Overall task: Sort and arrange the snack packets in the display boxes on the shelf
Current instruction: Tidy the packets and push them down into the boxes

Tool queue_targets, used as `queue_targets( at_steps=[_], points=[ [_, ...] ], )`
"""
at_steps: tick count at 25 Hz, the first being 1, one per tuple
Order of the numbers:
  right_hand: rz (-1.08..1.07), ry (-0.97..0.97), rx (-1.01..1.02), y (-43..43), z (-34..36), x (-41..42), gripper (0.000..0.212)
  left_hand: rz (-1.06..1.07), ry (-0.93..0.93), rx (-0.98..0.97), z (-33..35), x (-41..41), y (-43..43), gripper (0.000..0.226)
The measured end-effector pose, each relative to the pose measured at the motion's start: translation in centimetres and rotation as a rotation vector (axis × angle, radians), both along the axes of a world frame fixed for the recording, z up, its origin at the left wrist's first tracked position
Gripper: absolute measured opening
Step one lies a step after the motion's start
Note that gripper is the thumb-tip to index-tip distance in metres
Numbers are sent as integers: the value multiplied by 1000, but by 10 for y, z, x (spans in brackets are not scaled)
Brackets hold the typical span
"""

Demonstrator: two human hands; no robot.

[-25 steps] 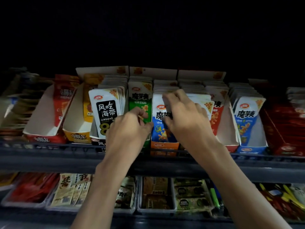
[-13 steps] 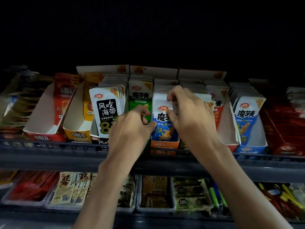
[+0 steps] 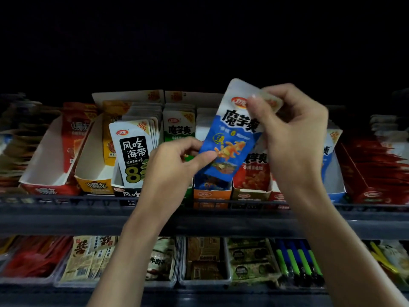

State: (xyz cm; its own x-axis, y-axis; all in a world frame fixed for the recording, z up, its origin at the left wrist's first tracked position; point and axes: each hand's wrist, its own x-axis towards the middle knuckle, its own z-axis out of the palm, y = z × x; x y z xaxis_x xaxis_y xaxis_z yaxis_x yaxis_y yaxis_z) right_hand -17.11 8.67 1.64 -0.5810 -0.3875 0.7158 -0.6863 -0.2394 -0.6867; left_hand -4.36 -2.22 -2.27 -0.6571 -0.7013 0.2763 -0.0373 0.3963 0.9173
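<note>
1. Your right hand (image 3: 294, 138): thumb and forefinger pinch the top right corner of the blue packet (image 3: 230, 138). The other fingers are curled loosely behind it.
2. Your left hand (image 3: 174, 167): thumb and forefinger pinch the packet's lower left edge. The remaining fingers are curled and hold nothing visible.
3. The packet hangs between your two pinches, tilted, with the label toward you. Its bottom edge is just above the orange box (image 3: 211, 193) below your left thumb.
4. Likely reason for the two-point hold: the pouch is limp, and gripping opposite corners keeps it flat enough to read and steer.
5. Judgement: a blue packet over an orange box looks misfiled. A blue box (image 3: 333, 180) shows just past your right wrist and is a probable home.
6. Hidden: your right hand covers most of that blue box and the rows behind it. What fills the orange box under the packet is too dim to tell. Above the shelf (image 3: 66, 209) there is only black.
</note>
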Motion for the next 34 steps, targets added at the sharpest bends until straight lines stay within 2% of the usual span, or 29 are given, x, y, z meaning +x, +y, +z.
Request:
queue_targets(
  at_steps=[4, 7, 15, 16, 19, 24, 28, 31, 34],
  points=[
    [201, -513, 6, 6, 3, -6, 19, -190, 87, 77, 6, -2, 8, 15],
    [262, -649, 47, 9, -1, -12, 21, -301, 140, 171, 5, -2, 8, 24],
    [226, -619, 72, 17, -3, -16, 20, -578, -16, 189, 5, -8, 24, 17],
    [224, -611, 71, 18, -3, -16, 21, -590, -13, 174, 4, -9, 23, 21],
    [210, -598, 85, 21, -3, -18, 22, -556, 7, 132, -1, -13, 20, 36],
    [141, -582, 191, 32, 0, -24, 25, -495, -45, 37, -3, -20, 23, 13],
    [125, -576, 231, 44, 4, -27, 24, -469, -42, -27, -3, -25, 27, 34],
    [138, -571, 230, 54, 6, -31, 23, -481, -32, -46, -3, -31, 32, 26],
    [141, -539, 281, 70, 10, -38, 20, -460, -48, -123, -5, -39, 41, 27]
  ],
)
